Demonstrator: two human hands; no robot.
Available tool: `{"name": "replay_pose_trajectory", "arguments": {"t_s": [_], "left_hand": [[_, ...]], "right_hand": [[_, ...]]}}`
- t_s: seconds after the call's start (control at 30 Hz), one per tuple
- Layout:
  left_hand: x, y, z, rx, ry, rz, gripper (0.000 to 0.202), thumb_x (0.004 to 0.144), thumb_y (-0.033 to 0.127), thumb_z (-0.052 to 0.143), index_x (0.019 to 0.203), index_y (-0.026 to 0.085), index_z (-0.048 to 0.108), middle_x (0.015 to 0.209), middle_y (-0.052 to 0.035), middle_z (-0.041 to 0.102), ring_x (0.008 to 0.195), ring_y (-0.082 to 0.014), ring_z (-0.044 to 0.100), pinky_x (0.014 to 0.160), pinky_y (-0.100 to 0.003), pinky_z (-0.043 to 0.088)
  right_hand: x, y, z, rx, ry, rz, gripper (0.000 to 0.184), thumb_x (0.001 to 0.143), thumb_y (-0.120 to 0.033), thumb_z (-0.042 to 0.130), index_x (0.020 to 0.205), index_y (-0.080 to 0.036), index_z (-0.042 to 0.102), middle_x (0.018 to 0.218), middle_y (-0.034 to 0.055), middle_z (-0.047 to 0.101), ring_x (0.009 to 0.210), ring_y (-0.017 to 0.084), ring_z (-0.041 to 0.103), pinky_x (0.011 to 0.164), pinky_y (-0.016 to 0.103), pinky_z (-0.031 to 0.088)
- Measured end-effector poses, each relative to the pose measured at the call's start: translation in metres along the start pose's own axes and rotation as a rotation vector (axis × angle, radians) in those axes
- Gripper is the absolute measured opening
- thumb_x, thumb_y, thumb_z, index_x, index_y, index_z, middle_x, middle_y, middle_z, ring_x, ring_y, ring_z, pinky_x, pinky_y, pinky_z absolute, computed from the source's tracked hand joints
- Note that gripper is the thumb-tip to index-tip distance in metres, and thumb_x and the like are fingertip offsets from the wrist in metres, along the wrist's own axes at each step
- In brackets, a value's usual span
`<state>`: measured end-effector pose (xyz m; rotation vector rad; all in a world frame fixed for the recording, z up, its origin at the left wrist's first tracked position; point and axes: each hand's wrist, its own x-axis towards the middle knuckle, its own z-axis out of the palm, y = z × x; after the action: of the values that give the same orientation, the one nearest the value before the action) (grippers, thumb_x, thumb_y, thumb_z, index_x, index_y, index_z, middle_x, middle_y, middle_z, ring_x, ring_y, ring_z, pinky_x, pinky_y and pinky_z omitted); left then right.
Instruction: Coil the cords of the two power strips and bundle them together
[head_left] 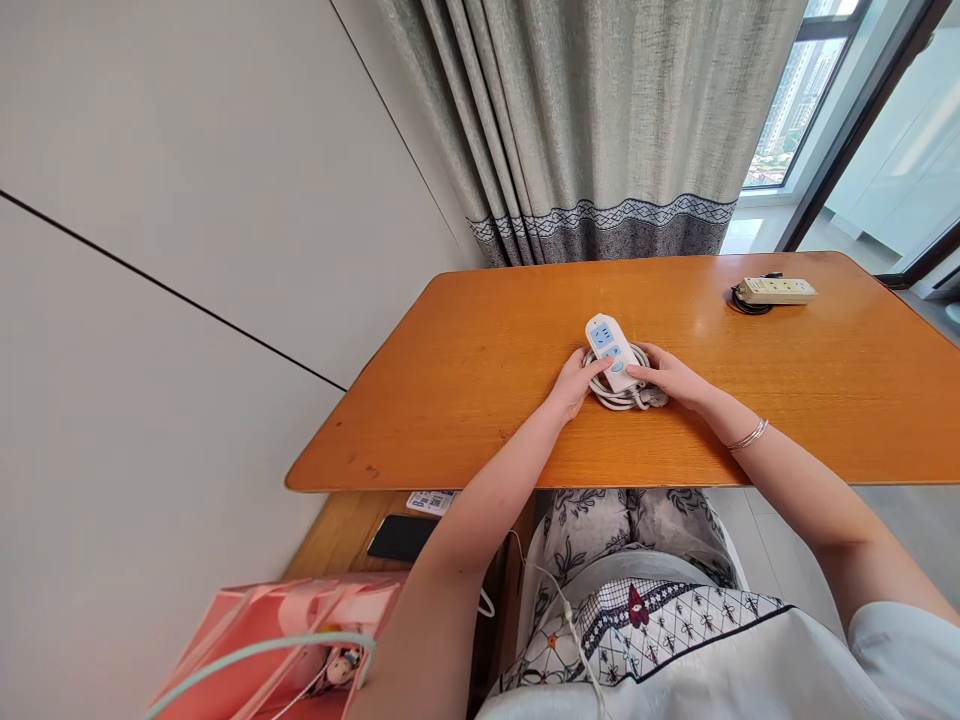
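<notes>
A white power strip (604, 335) with blue socket faces lies tilted on top of its coiled white cord (615, 403), near the middle of the wooden table. My left hand (576, 382) grips the strip and coil from the left, its thumb across the sockets. From the right, my right hand (667, 375) closes on the same bundle, thumb on the strip's lower edge. The fingers of both hands are partly hidden behind the coil. Part of the cord bunches toward me below the strip, by my right hand.
A cream power strip (776, 291) with a black cord lies at the table's (450, 400) back right. Lower left are a phone (403, 538) on a wooden surface and a pink bag (247, 620). Behind the table hangs a grey curtain (622, 110); a wall (187, 400) stands left.
</notes>
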<state>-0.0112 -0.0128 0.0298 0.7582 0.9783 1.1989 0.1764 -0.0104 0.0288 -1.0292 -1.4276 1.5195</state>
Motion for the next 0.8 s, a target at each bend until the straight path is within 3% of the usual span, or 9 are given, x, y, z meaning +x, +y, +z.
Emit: {"name": "replay_pose_trajectory", "arguments": {"t_s": [0.1,0.23,0.43,0.63,0.8], "left_hand": [[-0.0003,0.0011,-0.0007,-0.026,-0.005,-0.023,0.022,0.077,0.020,0.077,0.098,0.015,0.069,0.100,-0.0083,0.077,0.092,-0.0203,0.072,0.097,-0.037,0.054],[0.0015,0.0027,-0.0025,-0.076,-0.055,-0.040,0.015,0.087,0.028,0.068,0.095,0.015,0.069,0.095,-0.0079,0.078,0.088,-0.0208,0.073,0.097,-0.039,0.056],[-0.0016,0.0082,0.0039,-0.126,-0.045,-0.035,0.029,0.095,0.040,0.057,0.096,0.015,0.072,0.094,-0.0094,0.079,0.107,-0.0269,0.072,0.105,-0.041,0.052],[-0.0014,0.0045,0.0030,-0.135,-0.014,0.007,0.024,0.093,0.036,0.062,0.097,0.015,0.072,0.104,-0.0105,0.079,0.116,-0.0273,0.069,0.109,-0.041,0.050],[-0.0040,0.0032,0.0044,-0.153,-0.083,-0.025,0.025,0.091,0.038,0.065,0.103,0.016,0.070,0.108,-0.0114,0.078,0.119,-0.0286,0.068,0.110,-0.044,0.049]], "right_hand": [[-0.0018,-0.0048,-0.0011,0.077,-0.060,0.007,0.068,0.069,-0.050,0.086,0.125,-0.019,0.065,0.126,0.0100,0.072,0.113,0.026,0.068,0.109,0.045,0.050],[-0.0032,-0.0075,-0.0028,0.209,-0.038,0.081,0.070,0.059,-0.040,0.094,0.121,-0.019,0.067,0.109,0.0081,0.078,0.094,0.022,0.073,0.093,0.038,0.059],[-0.0044,-0.0079,-0.0028,0.242,-0.060,0.095,0.075,0.058,-0.031,0.095,0.125,-0.023,0.065,0.099,0.0057,0.079,0.081,0.020,0.074,0.075,0.035,0.062],[-0.0039,-0.0088,-0.0018,0.243,-0.047,0.065,0.076,0.055,-0.032,0.095,0.126,-0.022,0.068,0.111,0.0062,0.078,0.094,0.022,0.073,0.086,0.037,0.061],[-0.0027,-0.0077,-0.0014,0.180,-0.021,0.015,0.072,0.059,-0.034,0.093,0.126,-0.021,0.069,0.117,0.0051,0.076,0.100,0.021,0.071,0.096,0.038,0.057]]}}
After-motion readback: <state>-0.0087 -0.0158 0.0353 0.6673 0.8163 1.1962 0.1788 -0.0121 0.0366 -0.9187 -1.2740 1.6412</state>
